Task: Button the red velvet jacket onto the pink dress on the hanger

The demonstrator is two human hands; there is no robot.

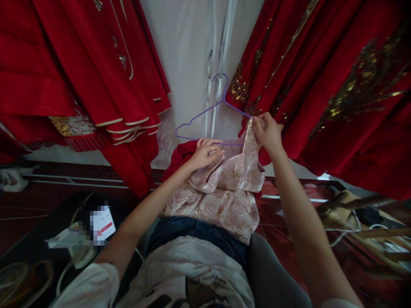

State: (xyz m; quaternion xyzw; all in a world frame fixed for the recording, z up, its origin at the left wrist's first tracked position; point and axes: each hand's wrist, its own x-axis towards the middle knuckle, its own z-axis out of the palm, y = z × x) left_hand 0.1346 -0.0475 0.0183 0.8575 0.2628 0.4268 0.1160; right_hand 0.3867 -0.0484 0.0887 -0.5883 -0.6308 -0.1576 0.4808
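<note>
A sleeveless pink dress [236, 171] with a shiny gold flower pattern lies over my lap, its upper part lifted. One of its shoulder straps is on the right arm of a thin purple hanger [205, 112]. My right hand [268, 131] pinches that strap at the hanger's right end. At the hanger's lower bar, my left hand [207, 154] is closed on the dress's other shoulder, which hangs below the hanger's left arm. The fingertips of the left hand lie close to the bar; whether they also grip it is hard to tell.
Red garments [96, 77] with trim hang on the left, and more red cloth [321, 85] with gold embroidery hangs on the right. Behind the hanger stands a white cabinet [183, 51] with handles. A lit phone [104, 224] and cables lie on a dark surface at lower left.
</note>
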